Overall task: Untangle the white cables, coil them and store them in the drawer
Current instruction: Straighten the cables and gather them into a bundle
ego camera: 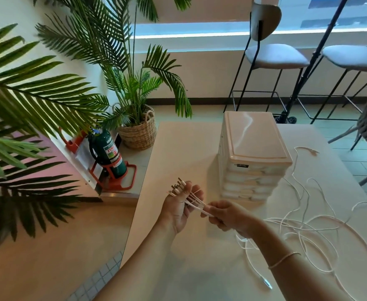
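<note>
A: Hands?
B: Left hand (pixel 178 208) holds a bunch of white cables (pixel 304 227) near their ends, fingers curled round them, plugs (pixel 176 187) sticking out past the fingertips. Right hand (pixel 228 215) pinches the same strands just beside it.
A: Rest of the cables?
B: Loose tangle on the table (pixel 178 153), right of both hands. Drawer unit (pixel 253 157) stands upright behind the hands, all drawers closed
</note>
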Available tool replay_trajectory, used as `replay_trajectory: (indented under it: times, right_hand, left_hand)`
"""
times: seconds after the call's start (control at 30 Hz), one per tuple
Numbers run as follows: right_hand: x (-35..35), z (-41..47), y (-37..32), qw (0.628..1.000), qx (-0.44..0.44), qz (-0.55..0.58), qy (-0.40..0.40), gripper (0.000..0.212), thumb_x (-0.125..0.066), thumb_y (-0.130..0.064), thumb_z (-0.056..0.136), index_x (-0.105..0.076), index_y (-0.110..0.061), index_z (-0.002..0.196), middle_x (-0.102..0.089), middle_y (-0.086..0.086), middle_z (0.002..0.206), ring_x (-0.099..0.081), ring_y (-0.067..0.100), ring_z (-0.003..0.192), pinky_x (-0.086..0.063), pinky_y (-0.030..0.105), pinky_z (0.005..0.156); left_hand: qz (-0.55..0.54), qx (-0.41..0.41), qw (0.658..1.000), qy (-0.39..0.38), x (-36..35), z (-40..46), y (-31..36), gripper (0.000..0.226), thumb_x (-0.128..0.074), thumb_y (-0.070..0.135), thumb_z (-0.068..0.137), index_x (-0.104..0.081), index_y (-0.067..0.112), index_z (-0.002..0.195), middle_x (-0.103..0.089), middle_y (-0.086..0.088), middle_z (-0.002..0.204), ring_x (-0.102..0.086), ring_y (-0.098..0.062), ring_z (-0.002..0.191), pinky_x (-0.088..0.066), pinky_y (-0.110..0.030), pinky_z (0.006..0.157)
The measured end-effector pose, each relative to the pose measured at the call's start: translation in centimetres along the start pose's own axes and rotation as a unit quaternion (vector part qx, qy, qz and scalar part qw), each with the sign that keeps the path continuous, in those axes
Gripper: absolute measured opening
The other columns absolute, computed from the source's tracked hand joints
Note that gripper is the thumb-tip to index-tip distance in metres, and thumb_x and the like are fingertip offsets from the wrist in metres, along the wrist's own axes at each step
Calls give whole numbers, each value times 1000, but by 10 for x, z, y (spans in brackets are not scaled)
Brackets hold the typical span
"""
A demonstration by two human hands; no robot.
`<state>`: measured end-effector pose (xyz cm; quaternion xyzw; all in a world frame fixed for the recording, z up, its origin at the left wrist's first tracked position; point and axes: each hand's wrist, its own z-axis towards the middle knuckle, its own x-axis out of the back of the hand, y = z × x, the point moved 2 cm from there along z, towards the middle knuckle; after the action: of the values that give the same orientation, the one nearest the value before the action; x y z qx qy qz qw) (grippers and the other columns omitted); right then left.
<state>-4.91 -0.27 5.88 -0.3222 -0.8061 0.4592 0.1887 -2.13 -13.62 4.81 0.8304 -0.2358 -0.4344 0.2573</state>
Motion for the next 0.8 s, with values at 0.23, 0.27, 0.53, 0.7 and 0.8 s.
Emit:
replay_trajectory:
  times: [0.23,0.27,0.53,0.7,0.8]
  right_hand:
    - [6,2,3,985,27,-169,9,27,-46,-17,96,-47,-18,68,-42,-3,58,-34,3,44,-27,11,42]
    - [8,3,3,981,27,-191,7,27,-47,-17,95,-46,-19,68,-44,-3,59,-36,5,46,-28,12,44]
    - [13,0,2,969,29,-238,-52,19,-48,-1,89,-46,-16,78,-67,-4,68,-62,17,62,-50,30,66]
    - [12,-4,2,986,57,-146,-60,17,-45,-6,95,-55,-18,87,-62,-7,62,-46,9,51,-37,20,52]
    - [11,-3,3,997,41,-51,-41,25,-37,-16,99,-59,-11,88,-46,-9,48,-36,3,42,-28,14,45]
  left_hand:
    - [14,6,1000,9,2,2,5,9,-55,21,89,-56,12,91,-69,-9,63,-68,-19,57,-57,-28,55]
    - [24,2,1000,14,1,3,4,12,-54,22,90,-55,11,90,-69,-9,62,-69,-19,57,-57,-28,56]
    - [90,-20,996,20,-8,6,1,17,-52,25,92,-52,11,82,-69,-6,63,-69,-18,59,-56,-31,63]
    - [54,-22,998,-6,-7,7,1,18,-48,25,93,-53,9,85,-71,-8,67,-70,-19,64,-57,-31,67]
    - [26,-16,999,-38,-9,5,2,23,-41,26,96,-53,7,94,-72,-11,73,-71,-20,69,-58,-31,67]
